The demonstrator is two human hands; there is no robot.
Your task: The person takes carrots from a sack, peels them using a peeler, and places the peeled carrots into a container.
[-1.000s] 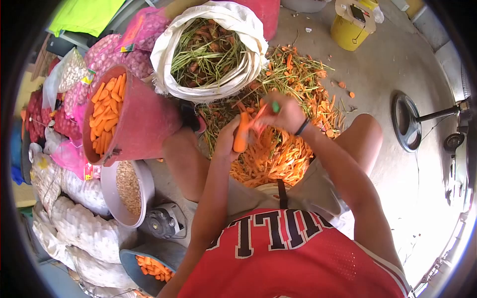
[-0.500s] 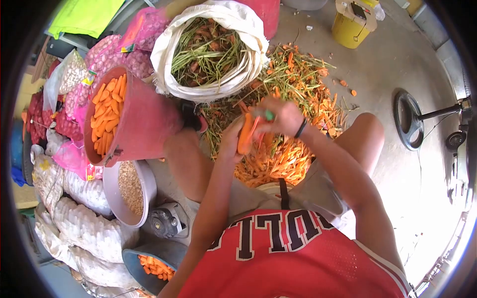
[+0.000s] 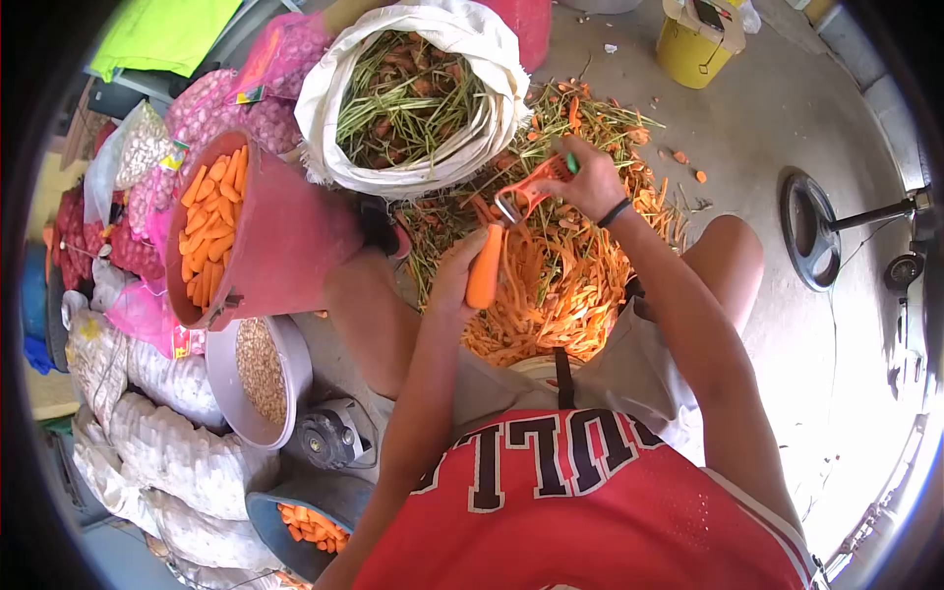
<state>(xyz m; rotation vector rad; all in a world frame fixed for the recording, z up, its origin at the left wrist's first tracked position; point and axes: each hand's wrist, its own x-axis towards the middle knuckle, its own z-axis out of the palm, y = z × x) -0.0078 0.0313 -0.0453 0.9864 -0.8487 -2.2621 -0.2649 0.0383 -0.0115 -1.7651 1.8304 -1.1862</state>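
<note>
My left hand (image 3: 459, 274) is closed around a carrot (image 3: 484, 269), whose smooth, bright orange end points down toward my lap. In my right hand (image 3: 592, 183) is a red-orange peeler (image 3: 532, 190) with a metal blade and a bit of green at its handle end. The blade sits just above the carrot's upper end, by my left fingers; whether the two touch I cannot tell. Beneath both hands spreads a heap of orange carrot peelings (image 3: 565, 315), mixed farther away with green stalks.
A white sack (image 3: 317, 108) of carrot tops stands ahead. To the left are a red bucket (image 3: 285, 236) of peeled carrots, a pale basin (image 3: 224, 379), a dark bucket (image 3: 258, 511) of carrot pieces and stacked bags (image 3: 167, 442). A yellow bucket (image 3: 688, 59) stands far right.
My right hand has moved up and right with the peeler, away from the carrot's side. The carrot is now more upright in my left hand, which stays in nearly the same place.
</note>
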